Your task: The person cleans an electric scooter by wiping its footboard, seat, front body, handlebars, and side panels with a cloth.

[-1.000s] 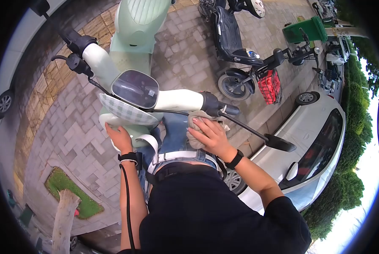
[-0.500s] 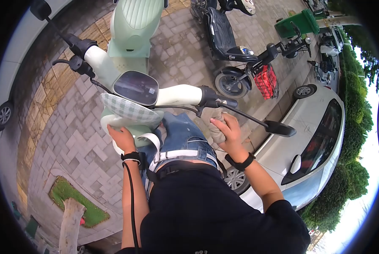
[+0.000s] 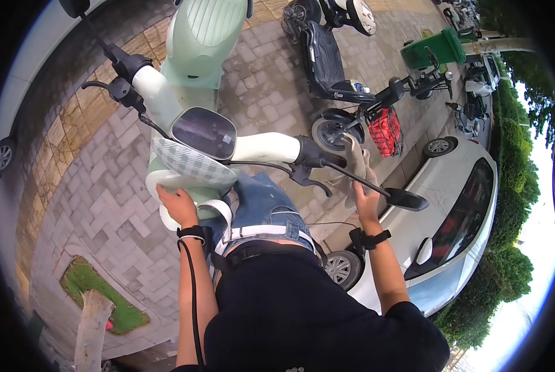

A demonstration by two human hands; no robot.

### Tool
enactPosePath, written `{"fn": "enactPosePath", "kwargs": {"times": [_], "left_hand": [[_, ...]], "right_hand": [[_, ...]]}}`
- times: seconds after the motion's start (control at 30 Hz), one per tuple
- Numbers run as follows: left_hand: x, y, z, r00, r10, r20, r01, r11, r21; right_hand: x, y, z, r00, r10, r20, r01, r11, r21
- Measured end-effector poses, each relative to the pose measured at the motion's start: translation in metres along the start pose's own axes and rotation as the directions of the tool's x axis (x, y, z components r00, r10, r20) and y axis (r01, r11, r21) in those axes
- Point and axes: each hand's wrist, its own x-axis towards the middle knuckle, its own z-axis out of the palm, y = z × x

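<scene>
A pale green electric scooter stands in front of me, its cream handlebar crossing the view. My left hand lies on the rounded green front part, fingers stretched out, just below a checked panel. My right hand is closed on a beige cloth, which hangs loosely upright beside the handlebar's right end. The stalk of a mirror passes in front of that hand and partly hides its fingers. A brake lever sits just left of the cloth.
A silver car is parked at my right. Beyond the handlebar stand a black scooter, a red basket and a green bin. A tree trunk rises from a grass patch at lower left.
My right hand has moved right and outward from the handlebar grip, and the bunched cloth has opened out, uncovering the brake lever. My left hand stays on the scooter's front.
</scene>
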Motion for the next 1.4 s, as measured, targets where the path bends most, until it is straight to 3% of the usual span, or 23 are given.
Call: {"fn": "enactPosePath", "kwargs": {"times": [0.03, 0.07, 0.1, 0.13, 0.17, 0.3, 0.5, 0.57, 0.6, 0.67, 0.7, 0.77, 0.93, 1.0, 1.03, 1.1, 1.17, 1.2, 1.23, 1.3, 1.37, 1.4], "left_hand": [[0.000, -0.002, 0.002, 1.000, 0.002, 0.008, -0.002, 1.000, -0.004], [0.002, -0.004, 0.003, 1.000, -0.003, 0.004, 0.003, 1.000, -0.004], [0.001, -0.004, 0.004, 1.000, -0.008, -0.002, 0.008, 1.000, -0.003], [0.000, 0.000, 0.002, 1.000, -0.027, 0.006, 0.027, 0.999, -0.018], [0.000, 0.000, 0.002, 1.000, -0.020, 0.008, 0.020, 1.000, -0.015], [0.002, -0.002, 0.003, 0.996, -0.075, 0.051, 0.077, 0.997, -0.026], [0.006, -0.012, 0.006, 0.999, 0.013, 0.033, -0.012, 0.999, -0.030], [0.004, -0.014, 0.005, 0.999, 0.015, 0.047, -0.011, 0.996, -0.084], [0.004, -0.016, 0.006, 0.999, 0.018, 0.047, -0.014, 0.996, -0.086], [0.006, -0.021, 0.009, 0.999, 0.033, 0.040, -0.029, 0.996, -0.086], [0.006, -0.018, 0.008, 0.999, 0.034, 0.036, -0.031, 0.996, -0.089], [0.004, -0.012, 0.006, 1.000, 0.004, 0.026, -0.001, 0.995, -0.101], [0.004, -0.008, 0.002, 0.999, 0.004, 0.048, 0.001, 0.994, -0.107], [0.003, -0.007, 0.003, 0.998, 0.002, 0.059, 0.005, 0.992, -0.128], [0.004, -0.009, 0.003, 0.998, -0.004, 0.058, 0.011, 0.993, -0.116], [0.004, -0.013, 0.002, 0.998, -0.006, 0.059, 0.011, 0.995, -0.095], [0.006, -0.015, 0.003, 0.998, 0.011, 0.055, -0.005, 0.993, -0.115], [0.006, -0.013, 0.003, 0.999, 0.015, 0.053, -0.008, 0.993, -0.114], [0.005, -0.012, 0.002, 0.998, 0.007, 0.059, 0.001, 0.991, -0.134], [0.006, -0.010, 0.001, 0.999, -0.001, 0.054, 0.010, 0.987, -0.159], [0.006, -0.011, 0.004, 0.999, 0.001, 0.048, 0.005, 0.992, -0.125], [0.005, -0.012, 0.005, 0.999, -0.006, 0.043, 0.011, 0.992, -0.128]], "right_hand": [[0.008, -0.009, -0.001, 0.987, 0.158, -0.022, -0.146, 0.951, 0.274], [0.021, -0.015, 0.003, 0.986, 0.144, 0.079, -0.160, 0.952, 0.259], [0.034, -0.012, 0.009, 0.983, -0.094, 0.158, 0.097, 0.995, -0.011], [0.042, -0.026, 0.022, 0.960, -0.108, 0.260, 0.148, 0.979, -0.138], [0.059, -0.040, 0.031, 0.876, -0.292, 0.383, 0.401, 0.884, -0.242], [0.079, -0.042, 0.031, 0.861, -0.263, 0.434, 0.380, 0.901, -0.208], [0.070, 0.007, 0.010, 0.872, -0.259, 0.415, 0.359, 0.915, -0.184], [0.063, 0.022, 0.002, 0.930, -0.079, 0.358, 0.107, 0.993, -0.056], [0.065, 0.028, -0.007, 0.931, -0.080, 0.355, 0.107, 0.993, -0.057], [0.073, 0.039, -0.025, 0.814, 0.234, 0.532, -0.267, 0.964, -0.016], [0.076, 0.048, -0.025, 0.816, 0.230, 0.531, -0.263, 0.965, -0.014], [0.080, 0.068, -0.022, 0.930, 0.284, 0.233, -0.367, 0.731, 0.575], [0.105, 0.030, 0.035, 0.963, 0.077, 0.257, -0.202, 0.839, 0.506], [0.118, 0.003, 0.036, 0.807, 0.010, 0.590, -0.211, 0.938, 0.274], [0.120, 0.005, 0.034, 0.807, 0.016, 0.590, -0.220, 0.935, 0.276], [0.120, 0.011, 0.030, 0.644, 0.140, 0.752, -0.429, 0.880, 0.203], [0.110, 0.034, 0.030, 0.677, 0.116, 0.727, -0.432, 0.862, 0.265], [0.105, 0.044, 0.027, 0.555, 0.310, 0.772, -0.733, 0.620, 0.279], [0.098, 0.058, 0.025, 0.368, 0.439, 0.820, -0.922, 0.286, 0.261], [0.077, 0.099, 0.020, 0.389, 0.433, 0.813, -0.921, 0.156, 0.357], [0.072, 0.099, 0.009, 0.539, 0.507, 0.673, -0.843, 0.333, 0.424], [0.077, 0.094, 0.002, 0.537, 0.504, 0.676, -0.843, 0.338, 0.418]]}}
